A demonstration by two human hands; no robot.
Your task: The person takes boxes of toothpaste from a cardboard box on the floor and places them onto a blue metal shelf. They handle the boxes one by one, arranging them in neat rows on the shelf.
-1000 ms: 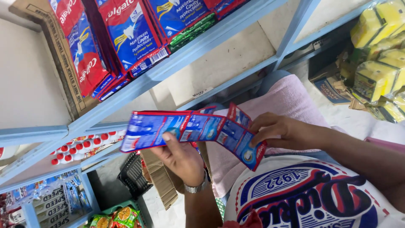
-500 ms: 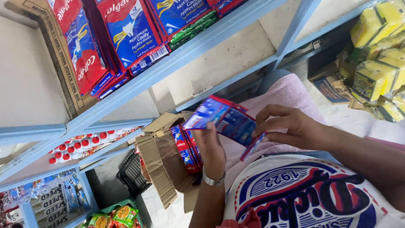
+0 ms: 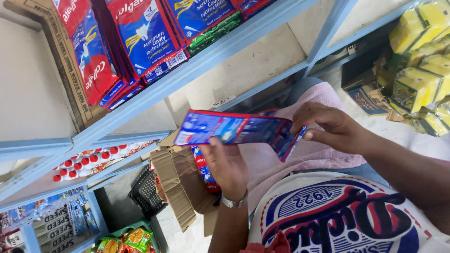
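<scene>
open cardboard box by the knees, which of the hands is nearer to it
Left. The left hand holds the toothpaste boxes from below, just above the open cardboard box. The right hand grips their far end, further off to the side.

**Bright, even light on a tilted view**

Lit softly and evenly, apparently by daylight; no hard shadows, only dimness under the blue shelf (image 3: 140,112) and around the black basket (image 3: 145,192). Mild sheen on the glossy packets (image 3: 234,129). Slight motion blur at the fingers (image 3: 309,124). Strongly tilted frame, softer focus toward the yellow sponges (image 3: 422,70) at the edge.
</scene>
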